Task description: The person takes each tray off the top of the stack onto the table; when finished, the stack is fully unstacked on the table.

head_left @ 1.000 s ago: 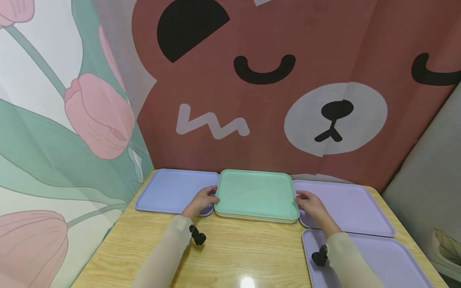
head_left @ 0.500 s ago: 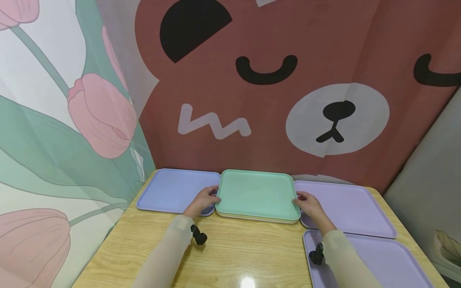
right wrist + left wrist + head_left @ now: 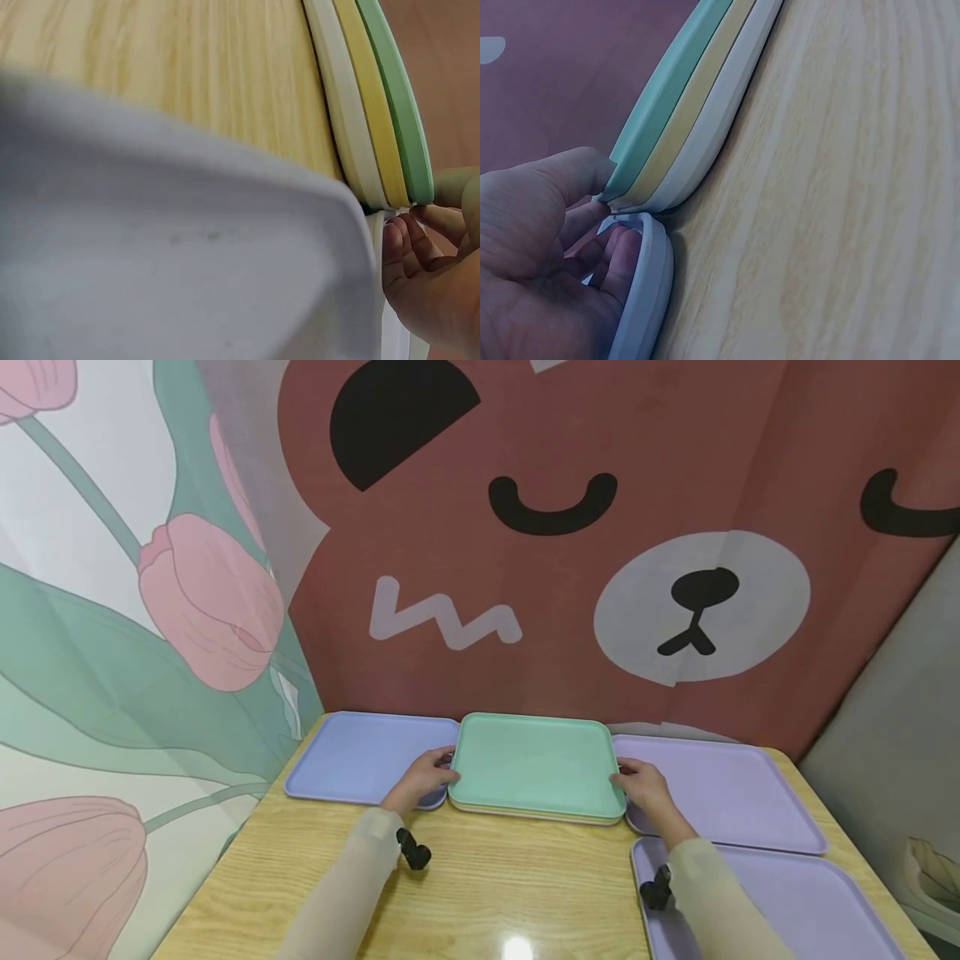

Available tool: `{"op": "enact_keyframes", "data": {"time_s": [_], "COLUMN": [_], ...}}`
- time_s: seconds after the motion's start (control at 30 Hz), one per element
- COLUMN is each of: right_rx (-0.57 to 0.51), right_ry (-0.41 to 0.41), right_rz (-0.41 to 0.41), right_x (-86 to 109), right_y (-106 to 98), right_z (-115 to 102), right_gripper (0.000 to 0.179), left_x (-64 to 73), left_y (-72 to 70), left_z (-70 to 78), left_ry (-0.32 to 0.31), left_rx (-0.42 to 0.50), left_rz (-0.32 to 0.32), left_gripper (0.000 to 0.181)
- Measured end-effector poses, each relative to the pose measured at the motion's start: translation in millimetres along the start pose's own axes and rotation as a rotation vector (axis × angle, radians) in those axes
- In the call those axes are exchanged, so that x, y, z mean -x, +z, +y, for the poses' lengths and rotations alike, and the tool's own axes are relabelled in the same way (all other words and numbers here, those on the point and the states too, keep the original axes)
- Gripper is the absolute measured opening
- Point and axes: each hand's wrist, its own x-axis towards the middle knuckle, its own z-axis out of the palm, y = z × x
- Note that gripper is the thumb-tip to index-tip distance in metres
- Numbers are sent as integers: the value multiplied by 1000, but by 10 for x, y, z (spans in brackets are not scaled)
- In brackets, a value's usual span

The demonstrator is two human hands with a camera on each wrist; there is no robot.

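Note:
A green tray tops a stack at the back middle of the table. Beneath it lie a yellow tray and a white tray, their edges showing in both wrist views. My left hand pinches the green tray's left rim, thumb on the outer edge and index fingertip just below. On the opposite side, my right hand pinches the right rim in the same way. The other fingers of both hands curl below, over the rims of the neighbouring trays.
A blue tray adjoins the stack on the left. To the right lies a purple tray, with a second purple tray nearer, under my right forearm. A bear-print cloth hangs behind the wooden table.
My right wrist has shifted slightly left. Both hands stay at the green tray's sides, and the trays hold their places.

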Motion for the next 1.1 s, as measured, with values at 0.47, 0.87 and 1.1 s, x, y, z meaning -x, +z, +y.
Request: {"op": "enact_keyframes", "data": {"time_s": [0.47, 0.87, 1.1], "right_rx": [-258, -565, -708], "right_ry": [65, 122, 133], "right_rz": [-51, -109, -79], "right_x": [39, 81, 103], "right_y": [-89, -104, -144], "right_z": [-94, -83, -66], "right_gripper": [57, 63, 64], "left_x": [-17, -3, 12], "left_y": [-12, -24, -41], "left_z": [-52, -66, -30], "left_ry": [4, 3, 10], "left_rx": [-13, -9, -19], "left_rz": [3, -8, -22], "left_gripper": [66, 66, 64]}}
